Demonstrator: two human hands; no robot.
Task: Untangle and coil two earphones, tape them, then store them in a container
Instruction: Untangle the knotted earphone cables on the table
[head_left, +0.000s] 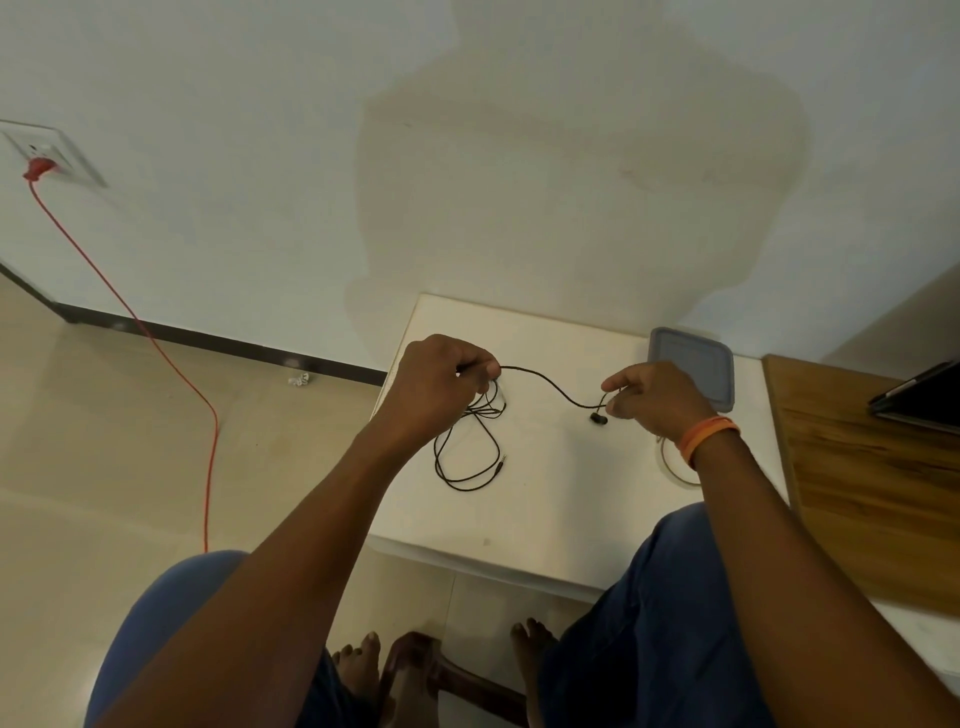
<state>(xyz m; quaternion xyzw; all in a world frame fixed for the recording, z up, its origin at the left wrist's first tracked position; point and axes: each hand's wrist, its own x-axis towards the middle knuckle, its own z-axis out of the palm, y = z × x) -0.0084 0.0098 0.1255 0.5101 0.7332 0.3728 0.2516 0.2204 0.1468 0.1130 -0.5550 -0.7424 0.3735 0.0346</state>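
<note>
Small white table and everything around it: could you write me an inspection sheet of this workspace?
Surface: white table, partly bare.
Job's things: black earphone cable stretched between both hands; earbud dangling; loose loops and jack plug on the table; lidded grey container; tape roll partly hidden.
Clutter: nothing seen.
Grippers: left hand pinches the cable; right hand pinches it near the earbud.
Cables: red cord from wall socket.
Surroundings: wooden desk, tiled floor.

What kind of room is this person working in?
Probably a room at home: a small white table against a plain wall, a wall socket with a red cable, and tiled floor.
</note>
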